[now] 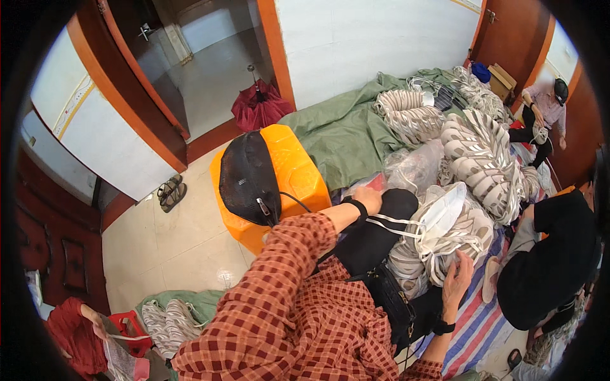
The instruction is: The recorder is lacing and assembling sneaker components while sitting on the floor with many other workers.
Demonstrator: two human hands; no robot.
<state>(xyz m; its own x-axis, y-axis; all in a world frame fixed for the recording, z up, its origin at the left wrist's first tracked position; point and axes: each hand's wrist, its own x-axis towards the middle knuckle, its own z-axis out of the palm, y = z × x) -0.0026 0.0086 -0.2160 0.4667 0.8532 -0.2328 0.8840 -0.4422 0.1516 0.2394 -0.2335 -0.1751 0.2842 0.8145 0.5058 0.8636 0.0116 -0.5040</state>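
Note:
My left hand (367, 199), closed, is pulled out to the left over my dark-clad knee. White cords (397, 227) stretch from it to a bundle of beige-and-white shoe uppers (471, 232) in front of me. A white cupped piece (443, 213) lies on top of that bundle, with loops of cord about it. My right hand (457, 279) rests at the bundle's near right side, its fingers apart and slightly bent. Both wrists wear black bands. A black bag (387, 298) sits at my waist.
A yellow plastic crate (298, 168) with a black bag (248, 178) stands left. More upper bundles (483, 159) lie ahead beside a green sheet (346, 127). A striped sheet (473, 340) covers the floor at right. People sit nearby: one in black (546, 267), another at far right (546, 114).

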